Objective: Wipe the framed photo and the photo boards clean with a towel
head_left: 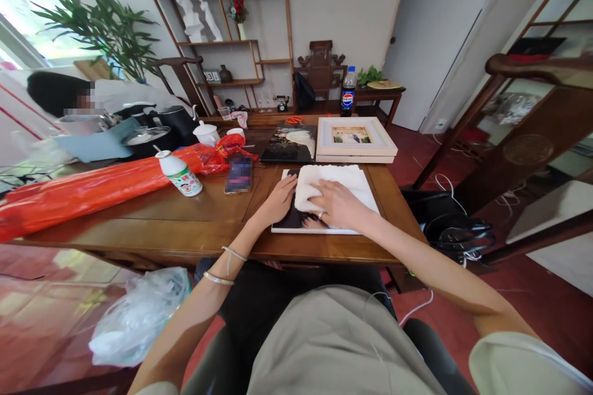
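Observation:
A flat picture print with a white border lies near the front edge of the wooden table. A white cloth covers most of it. My right hand rests flat on the cloth, fingers spread, a ring on one finger. My left hand lies flat on the print's left edge, fingers stretched out beside the cloth. Behind the print sit a white-framed picture and a dark photo print.
A phone, a small white bottle and a long red plastic bag lie to the left. A Pepsi bottle, a teapot and another person are farther back. A clear plastic bag sits on the floor.

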A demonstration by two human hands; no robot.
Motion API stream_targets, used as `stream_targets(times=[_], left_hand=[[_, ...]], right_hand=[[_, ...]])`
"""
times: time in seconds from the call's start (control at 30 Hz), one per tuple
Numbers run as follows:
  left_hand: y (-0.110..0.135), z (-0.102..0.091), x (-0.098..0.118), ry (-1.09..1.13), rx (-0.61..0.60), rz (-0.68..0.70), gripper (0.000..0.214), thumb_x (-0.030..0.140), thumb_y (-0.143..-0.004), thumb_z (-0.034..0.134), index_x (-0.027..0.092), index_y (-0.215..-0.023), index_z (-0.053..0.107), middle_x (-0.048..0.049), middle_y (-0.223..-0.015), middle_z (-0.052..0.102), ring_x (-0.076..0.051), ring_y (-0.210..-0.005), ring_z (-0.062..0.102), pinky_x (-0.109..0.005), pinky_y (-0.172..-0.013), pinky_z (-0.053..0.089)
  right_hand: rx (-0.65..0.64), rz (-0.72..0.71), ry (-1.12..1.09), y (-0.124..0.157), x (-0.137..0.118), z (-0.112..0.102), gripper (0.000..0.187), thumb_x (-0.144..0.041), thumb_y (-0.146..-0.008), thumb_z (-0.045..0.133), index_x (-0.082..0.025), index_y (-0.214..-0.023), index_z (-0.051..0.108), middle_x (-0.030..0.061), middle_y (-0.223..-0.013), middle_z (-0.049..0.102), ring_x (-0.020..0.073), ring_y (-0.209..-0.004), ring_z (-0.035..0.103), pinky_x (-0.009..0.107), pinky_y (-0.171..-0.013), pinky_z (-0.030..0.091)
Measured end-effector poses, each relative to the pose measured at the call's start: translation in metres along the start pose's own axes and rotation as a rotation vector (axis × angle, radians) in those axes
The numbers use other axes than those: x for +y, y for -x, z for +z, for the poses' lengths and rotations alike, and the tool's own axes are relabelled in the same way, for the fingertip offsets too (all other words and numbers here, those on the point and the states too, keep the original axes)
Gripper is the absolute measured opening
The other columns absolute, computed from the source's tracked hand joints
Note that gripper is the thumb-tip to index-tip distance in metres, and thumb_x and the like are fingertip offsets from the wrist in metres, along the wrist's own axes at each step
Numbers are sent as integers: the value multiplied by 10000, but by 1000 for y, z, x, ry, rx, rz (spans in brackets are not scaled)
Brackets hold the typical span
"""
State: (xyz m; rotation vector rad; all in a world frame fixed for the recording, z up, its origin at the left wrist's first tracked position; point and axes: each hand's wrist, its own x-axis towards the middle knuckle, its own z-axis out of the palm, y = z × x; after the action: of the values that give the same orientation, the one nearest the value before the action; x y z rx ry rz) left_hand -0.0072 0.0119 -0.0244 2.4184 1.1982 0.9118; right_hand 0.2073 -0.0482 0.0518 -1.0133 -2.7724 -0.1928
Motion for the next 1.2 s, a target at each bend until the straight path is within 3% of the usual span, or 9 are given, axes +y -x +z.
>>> stream_targets(times=[0.17, 0.27, 0.43, 0.53, 0.63, 0.73, 1.0, 1.1, 1.2], left_hand=[[3, -3, 3, 4, 10, 7, 431, 238, -905, 364, 135, -1303, 496, -143, -1418, 439, -244, -1357, 343, -467, -1122, 283], [4, -4, 4, 11, -1, 2, 444, 258, -891, 411, 113, -1303, 494, -164, -1421, 430, -259, -1356, 342, -473, -1120, 281], [2, -4, 7, -3, 14, -22, 425, 231, -914, 337, 124, -1292, 501, -144, -1410, 450, -228, -1353, 351, -445, -1132, 268], [1, -4, 8, -7, 22, -34, 425, 235, -922, 323, 103, -1285, 501, -160, -1407, 449, -228, -1352, 352, -446, -1133, 262], [2, -3, 8, -2, 19, -32, 421, 234, -924, 325, 121, -1293, 492, -152, -1416, 440, -226, -1355, 347, -459, -1128, 266], [2, -3, 7, 4, 20, -41, 424, 237, -924, 324, 121, -1296, 492, -152, -1419, 436, -223, -1357, 344, -451, -1132, 260], [2, -4, 4, 64, 28, -18, 417, 263, -902, 401, 137, -1279, 525, -145, -1405, 454, -243, -1342, 370, -451, -1123, 290], [3, -4, 2, 69, 29, -15, 424, 252, -899, 399, 107, -1278, 521, -168, -1397, 457, -247, -1338, 376, -451, -1121, 291], [3, -5, 2, 72, 34, -14, 416, 253, -902, 397, 131, -1279, 522, -150, -1400, 459, -248, -1338, 375, -460, -1115, 296]], right_hand=[[16, -73, -53, 29, -38, -5, 278, -248, -794, 575, -147, -1030, 682, 191, -1304, 503, 351, -1236, 413, 480, -969, 356], [21, -127, -100, 42, -44, -8, 304, -277, -776, 605, -177, -1052, 682, 154, -1373, 464, 347, -1284, 369, 474, -1010, 322], [22, -60, -106, 19, 0, -7, 266, -276, -823, 564, -186, -1045, 680, 131, -1242, 581, 279, -1174, 494, 420, -983, 359], [25, 47, -44, -8, 38, 0, 275, -309, -862, 522, -173, -1044, 677, 138, -1114, 631, 272, -1100, 531, 382, -896, 413], [20, 138, 36, -25, 55, 6, 296, -313, -858, 523, -154, -1062, 667, 150, -1081, 628, 286, -1069, 536, 373, -853, 422], [24, 142, 89, -23, 38, 10, 289, -301, -863, 508, -149, -1048, 670, 160, -1094, 611, 299, -1060, 527, 391, -851, 411], [-37, -103, 94, 22, -69, -10, 226, -271, -803, 549, -164, -943, 691, 199, -1096, 573, 347, -1062, 478, 426, -775, 415], [-52, -79, 62, 20, -74, -15, 229, -286, -811, 538, -176, -949, 684, 161, -1024, 603, 322, -991, 512, 409, -732, 426], [-42, 29, 70, 7, -60, -14, 228, -286, -834, 504, -189, -941, 680, 134, -1001, 624, 304, -964, 534, 400, -732, 430]])
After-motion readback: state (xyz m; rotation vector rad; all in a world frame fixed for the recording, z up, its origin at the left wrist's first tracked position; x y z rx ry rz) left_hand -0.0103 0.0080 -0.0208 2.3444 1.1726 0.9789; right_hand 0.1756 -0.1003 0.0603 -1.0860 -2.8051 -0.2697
